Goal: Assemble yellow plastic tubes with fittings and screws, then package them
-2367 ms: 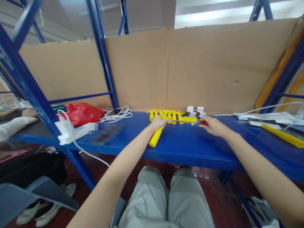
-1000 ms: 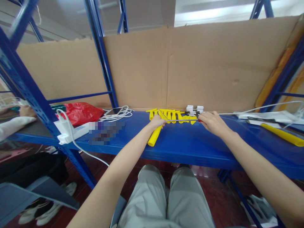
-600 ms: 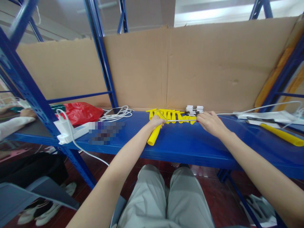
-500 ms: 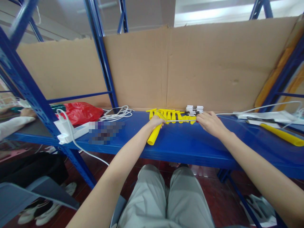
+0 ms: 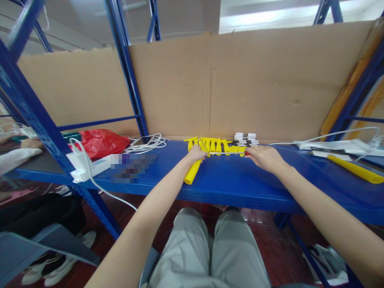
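Note:
My left hand is closed around a yellow plastic tube, whose open round end points down toward me. The tube's upper end, above my fist, looks angled and is partly hidden by my fingers. My right hand grips the red handle of a screwdriver, mostly covered by the fingers. Its long thin metal shaft lies level and reaches left to the yellow piece at my left hand. Just behind the shaft, several yellow T-shaped plastic pieces lie in a row on the blue shelf.
A stack of white and black parts stands by the cardboard wall. Another yellow tube lies at right. On the left are a white power strip, coiled white cable, a red plastic bag and another person's sleeve.
My right hand's fingers have shifted and flattened along the screwdriver handle, exposing a bit of its red. The left hand keeps its hold on the tube, almost unmoved.

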The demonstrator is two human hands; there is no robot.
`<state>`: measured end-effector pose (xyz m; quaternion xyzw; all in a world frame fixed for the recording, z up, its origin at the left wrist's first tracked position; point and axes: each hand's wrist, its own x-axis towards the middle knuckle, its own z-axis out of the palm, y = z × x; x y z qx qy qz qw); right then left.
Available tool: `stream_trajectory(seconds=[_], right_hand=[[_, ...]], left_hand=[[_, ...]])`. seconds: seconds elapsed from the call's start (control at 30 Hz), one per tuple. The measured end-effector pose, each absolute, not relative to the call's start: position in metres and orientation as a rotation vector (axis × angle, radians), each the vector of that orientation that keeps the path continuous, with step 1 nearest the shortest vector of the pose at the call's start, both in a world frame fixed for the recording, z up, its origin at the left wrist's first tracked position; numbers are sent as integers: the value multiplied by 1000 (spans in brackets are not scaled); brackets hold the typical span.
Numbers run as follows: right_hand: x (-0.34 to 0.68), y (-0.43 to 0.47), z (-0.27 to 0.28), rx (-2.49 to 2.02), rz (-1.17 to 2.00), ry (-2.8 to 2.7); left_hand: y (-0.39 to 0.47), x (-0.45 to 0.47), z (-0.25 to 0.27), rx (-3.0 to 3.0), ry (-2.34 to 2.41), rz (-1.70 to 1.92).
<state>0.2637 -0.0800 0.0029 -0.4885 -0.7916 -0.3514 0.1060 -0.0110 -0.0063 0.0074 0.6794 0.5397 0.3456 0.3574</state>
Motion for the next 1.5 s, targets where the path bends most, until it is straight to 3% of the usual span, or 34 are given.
stream_trajectory(seconds=[0.27,0.7,0.97,1.5], right_hand=[[262,-79,-1,-1728,-894,-2301],[268,-80,1,-1484,-871,-2350],[264,-79,-2,-1730,-901,-2298],[264,-77,-2,-1746,-706,-2321]], left_hand=[[-11,-8,11,1894,1540,813],[-3,-10,9,2000,1612,749],[-2,-10,8,2002,1584,769],[-10,-8,12,2039,1617,729]])
